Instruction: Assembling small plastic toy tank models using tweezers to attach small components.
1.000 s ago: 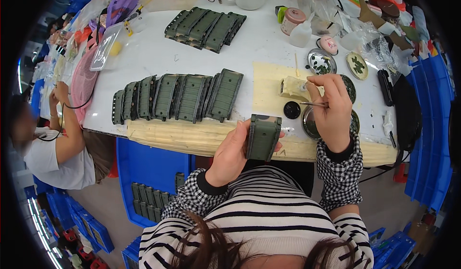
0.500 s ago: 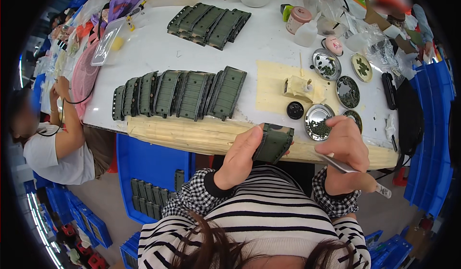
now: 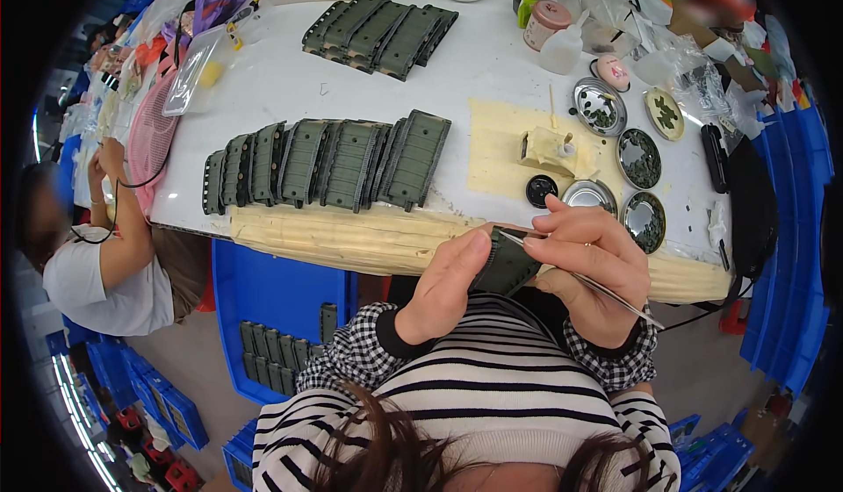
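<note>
My left hand [image 3: 443,281] grips a dark green ribbed panel [image 3: 507,268] by its left side, just past the table's near edge. In my right hand [image 3: 601,255] is a pair of metal tweezers [image 3: 622,299], pinched between thumb and fingers. Their tips meet the panel's upper part; whether they hold a tiny piece is too small to tell. Beyond the right hand, a round metal dish [image 3: 588,193] is partly covered by its fingers. More dishes [image 3: 639,158] with small dark green pieces stand beside it, near a small black round container [image 3: 541,191].
A row of similar green panels [image 3: 351,163] lies at the table's middle left, with another stack [image 3: 382,35] farther back. A cream-wrapped block [image 3: 553,154] sits on a yellowish sheet [image 3: 487,141]. Below the table, a blue bin [image 3: 241,290] holds more panels. Another person [image 3: 110,272] sits at left.
My right hand has come left and turned, bringing the tweezers from beside the dishes onto the panel. The left hand keeps its grip, and the panel has tilted slightly.
</note>
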Tool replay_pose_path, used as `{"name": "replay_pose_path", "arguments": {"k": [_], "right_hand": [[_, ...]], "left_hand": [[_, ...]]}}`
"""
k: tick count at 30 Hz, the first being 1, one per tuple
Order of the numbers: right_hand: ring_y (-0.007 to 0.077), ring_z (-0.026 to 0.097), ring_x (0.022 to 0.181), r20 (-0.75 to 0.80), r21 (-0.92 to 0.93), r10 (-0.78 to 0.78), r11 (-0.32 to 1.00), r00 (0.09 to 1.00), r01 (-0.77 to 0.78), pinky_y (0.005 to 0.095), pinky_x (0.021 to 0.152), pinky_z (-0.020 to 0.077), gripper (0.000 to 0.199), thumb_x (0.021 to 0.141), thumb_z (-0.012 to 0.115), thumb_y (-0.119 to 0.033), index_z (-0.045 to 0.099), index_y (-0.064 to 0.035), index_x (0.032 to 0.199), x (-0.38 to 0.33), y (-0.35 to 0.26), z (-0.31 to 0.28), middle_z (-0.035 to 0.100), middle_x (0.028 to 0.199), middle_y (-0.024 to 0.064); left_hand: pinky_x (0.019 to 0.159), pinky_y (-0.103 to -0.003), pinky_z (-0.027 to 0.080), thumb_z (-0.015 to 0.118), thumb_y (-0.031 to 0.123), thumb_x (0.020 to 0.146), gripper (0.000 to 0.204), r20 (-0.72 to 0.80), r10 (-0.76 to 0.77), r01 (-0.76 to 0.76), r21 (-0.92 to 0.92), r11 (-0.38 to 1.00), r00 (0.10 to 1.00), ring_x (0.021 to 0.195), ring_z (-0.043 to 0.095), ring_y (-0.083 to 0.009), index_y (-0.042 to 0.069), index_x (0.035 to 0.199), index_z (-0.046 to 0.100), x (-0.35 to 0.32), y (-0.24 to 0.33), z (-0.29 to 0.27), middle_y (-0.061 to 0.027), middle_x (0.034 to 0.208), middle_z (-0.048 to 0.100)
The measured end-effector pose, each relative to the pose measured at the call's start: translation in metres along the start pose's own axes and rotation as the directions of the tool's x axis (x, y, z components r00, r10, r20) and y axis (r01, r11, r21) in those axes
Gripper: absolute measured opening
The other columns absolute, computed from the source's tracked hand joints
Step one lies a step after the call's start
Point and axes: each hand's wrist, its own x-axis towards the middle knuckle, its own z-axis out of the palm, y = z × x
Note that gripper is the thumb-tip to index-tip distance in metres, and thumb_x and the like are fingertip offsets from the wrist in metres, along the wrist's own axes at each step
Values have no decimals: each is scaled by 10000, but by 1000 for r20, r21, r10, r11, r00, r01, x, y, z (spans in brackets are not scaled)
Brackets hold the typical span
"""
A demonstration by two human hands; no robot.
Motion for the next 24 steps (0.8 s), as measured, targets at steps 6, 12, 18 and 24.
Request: {"name": "replay_pose_path", "arguments": {"k": [6,12,18,24], "right_hand": [[238,659,998,-42,53,48,998,998,-46,433,998,523,294,783,767,-42,718,-34,1072,-1,1,5,657,993,103],[226,662,986,-18,35,39,999,999,-39,426,989,529,277,794,760,-45,716,-23,1066,0,2,5,664,1002,106],[222,661,987,17,2,60,998,998,-60,418,990,529,267,801,754,-54,718,-28,1065,-2,-1,3,666,1007,108],[240,665,998,-97,113,37,993,995,-26,443,1008,514,240,807,748,-60,723,-18,1042,-7,2,1,674,1026,123]], "left_hand": [[973,-322,437,266,302,1045,526,-26,9,-8,44,999,1000,1077,589,-210,-99,1275,517,-1,-1,-1,-176,1195,613],[945,-310,443,271,295,1044,513,-34,26,-24,62,998,999,1037,593,-195,-93,1263,525,-1,0,1,-160,1158,622],[941,-305,443,270,304,1046,506,-17,60,-58,99,993,998,1026,592,-189,-84,1258,515,-5,-5,2,-156,1145,623],[922,-346,481,241,354,1054,547,-21,38,-37,38,999,999,1013,621,-233,-81,1251,508,-1,-1,5,-185,1148,625]]}}
